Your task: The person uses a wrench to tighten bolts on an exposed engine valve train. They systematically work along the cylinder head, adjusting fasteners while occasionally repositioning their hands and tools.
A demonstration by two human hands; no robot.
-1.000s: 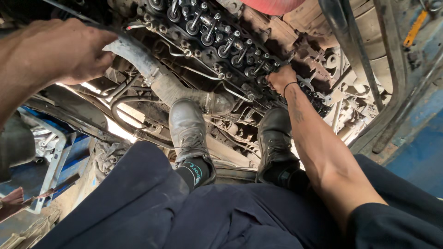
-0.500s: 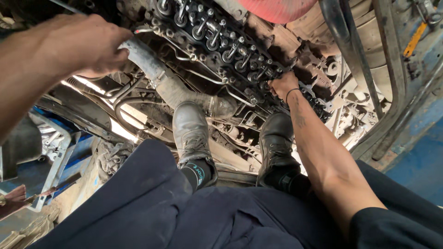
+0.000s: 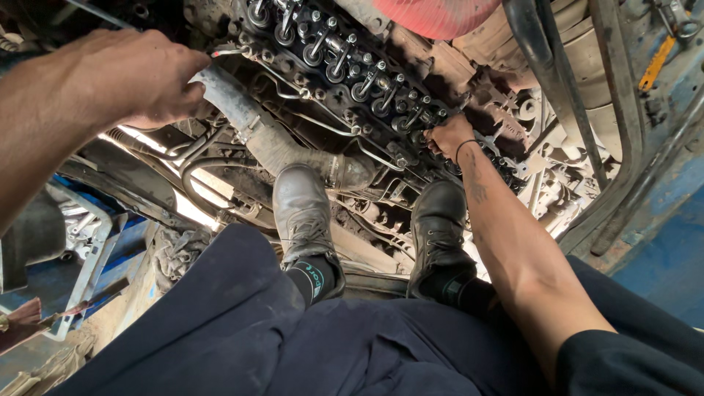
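Reaching into the exposed valve gear (image 3: 345,66) at upper centre, right hand (image 3: 447,137) is closed around a part at the row's lower right end; what it grips can't be made out. Left hand (image 3: 147,77), upper left, rests curled on a dull grey pipe (image 3: 271,136). Rocker arms look oily, dark metal. Scuffed boots (image 3: 301,213) stand below them.

I see no packages, signs or screens here; the only label is a small teal printed mark on my left sock (image 3: 314,277) above the boot.
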